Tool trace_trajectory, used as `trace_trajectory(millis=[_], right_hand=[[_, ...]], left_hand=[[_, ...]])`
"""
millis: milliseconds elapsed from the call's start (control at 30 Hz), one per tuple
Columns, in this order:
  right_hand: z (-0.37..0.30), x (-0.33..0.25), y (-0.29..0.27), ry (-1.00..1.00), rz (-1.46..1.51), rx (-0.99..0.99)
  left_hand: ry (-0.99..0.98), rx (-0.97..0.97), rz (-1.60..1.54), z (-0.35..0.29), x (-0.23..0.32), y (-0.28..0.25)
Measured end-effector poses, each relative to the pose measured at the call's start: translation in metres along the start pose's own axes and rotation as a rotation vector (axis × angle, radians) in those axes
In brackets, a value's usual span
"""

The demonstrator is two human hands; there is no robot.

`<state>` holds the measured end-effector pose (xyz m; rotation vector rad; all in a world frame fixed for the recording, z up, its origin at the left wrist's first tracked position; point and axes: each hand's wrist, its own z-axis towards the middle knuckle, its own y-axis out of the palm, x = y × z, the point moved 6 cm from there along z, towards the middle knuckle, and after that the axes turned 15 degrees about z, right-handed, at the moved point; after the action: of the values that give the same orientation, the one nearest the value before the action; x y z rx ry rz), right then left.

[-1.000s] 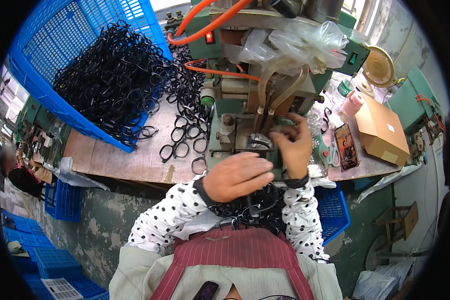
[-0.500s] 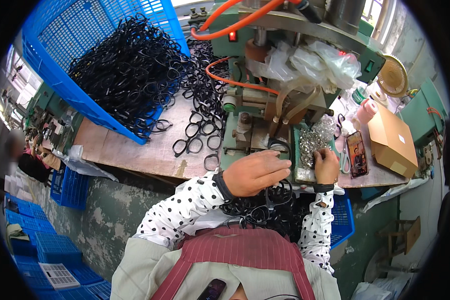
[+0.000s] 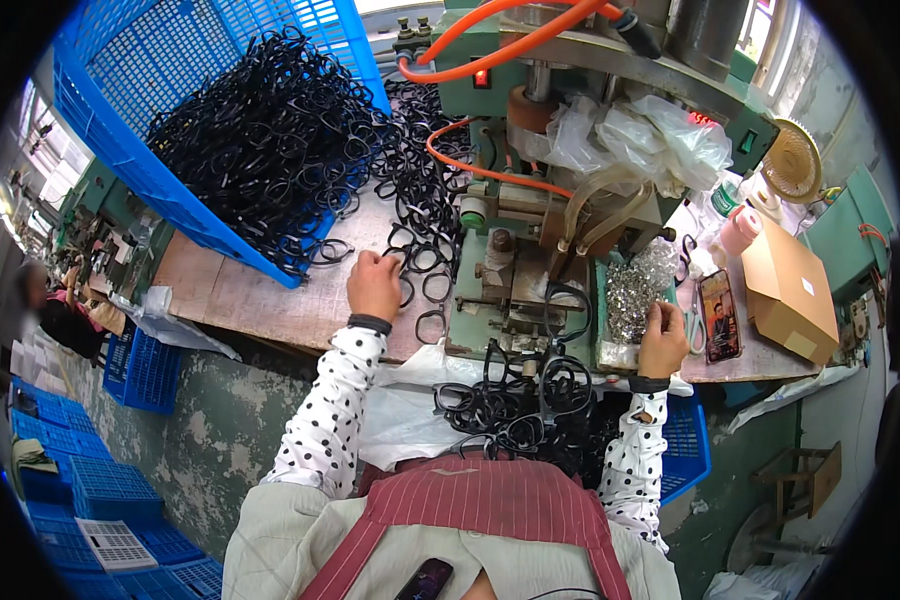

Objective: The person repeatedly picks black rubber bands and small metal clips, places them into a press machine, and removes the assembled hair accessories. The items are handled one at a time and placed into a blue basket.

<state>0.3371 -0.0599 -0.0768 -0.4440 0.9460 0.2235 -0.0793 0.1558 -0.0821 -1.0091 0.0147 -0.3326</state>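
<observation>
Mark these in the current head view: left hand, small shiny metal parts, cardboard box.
Left hand (image 3: 375, 287): head view, on the back of the hand.
Small shiny metal parts (image 3: 628, 298): head view, middle of the pile.
Cardboard box (image 3: 785, 280): head view, on its large brown panel.

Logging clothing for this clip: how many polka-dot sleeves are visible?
2: the left sleeve, below the left hand at the black frames; the right sleeve, below the right hand beside the small metal bits.
</observation>
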Motion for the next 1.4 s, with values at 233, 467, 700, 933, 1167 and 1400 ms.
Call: trace_trajectory(millis=[233,467,700,933,1167,1400], right_hand=[[0.003,-0.002,0.001,-0.021,0.03,-0.025],[0.005,-0.03,0.008,-0.236,-0.19,-0.06],[0.005,-0.084,0.041,0.11,0.454,-0.268],[-0.017,-0.15,0.057,0.334,0.826,-0.428],[-0.015,-0.158,0.07,0.334,0.804,-0.389],[-0.014,-0.16,0.073,0.314,0.817,-0.35]], left_hand=[[-0.112,-0.284,-0.016,-0.005,-0.035,0.044],[-0.062,0.166,-0.376,0.016,0.02,-0.047],[0.602,0.411,-0.43,-0.015,0.146,-0.144],[0.88,0.289,-0.726,-0.033,0.196,-0.155],[0.967,0.283,-0.772,-0.045,0.196,-0.147],[1.066,0.336,-0.805,-0.05,0.194,-0.162]])
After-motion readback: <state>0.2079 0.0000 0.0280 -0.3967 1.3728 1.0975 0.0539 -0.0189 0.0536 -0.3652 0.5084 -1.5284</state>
